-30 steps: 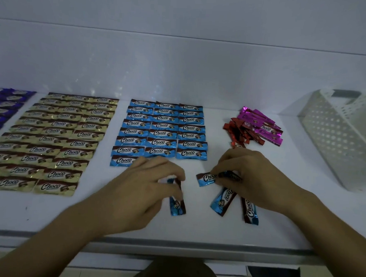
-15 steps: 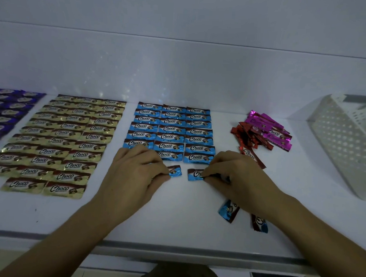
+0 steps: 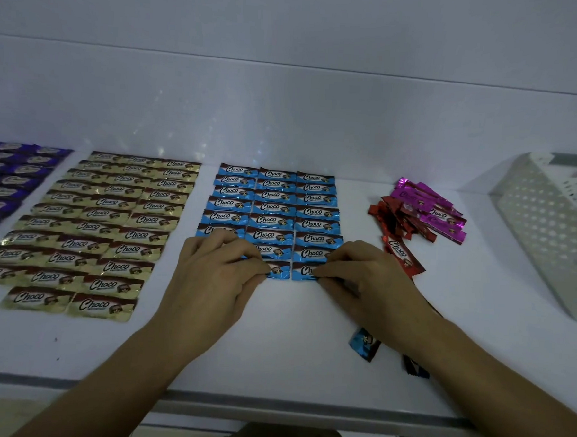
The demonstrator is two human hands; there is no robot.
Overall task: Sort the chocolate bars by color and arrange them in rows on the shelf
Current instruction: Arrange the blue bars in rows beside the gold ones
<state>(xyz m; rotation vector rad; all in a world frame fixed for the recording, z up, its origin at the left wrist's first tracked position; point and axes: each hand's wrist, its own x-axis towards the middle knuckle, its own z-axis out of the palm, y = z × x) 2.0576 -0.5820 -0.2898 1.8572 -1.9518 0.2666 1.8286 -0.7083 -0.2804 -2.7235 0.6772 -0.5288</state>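
Observation:
Blue "Choco" bars [image 3: 274, 207] lie in three neat columns at the middle of the white shelf [image 3: 289, 358]. At the front of that block, my left hand [image 3: 215, 274] pinches a blue bar [image 3: 277, 270] in the middle column. My right hand [image 3: 365, 282] pinches another blue bar [image 3: 302, 272] in the right column. Both bars lie flat, side by side. Two more blue bars [image 3: 364, 344] sit loose under my right forearm, partly hidden.
Gold bars [image 3: 96, 228] fill rows to the left, purple bars [image 3: 5, 180] at the far left edge. A mixed heap of red [image 3: 392, 220] and magenta bars [image 3: 431, 212] lies at the right. A white perforated basket [image 3: 547, 232] stands tipped at the far right.
Both hands carried their blue bars away from me, from the front of the shelf up to the front row of the blue block, and laid them flat.

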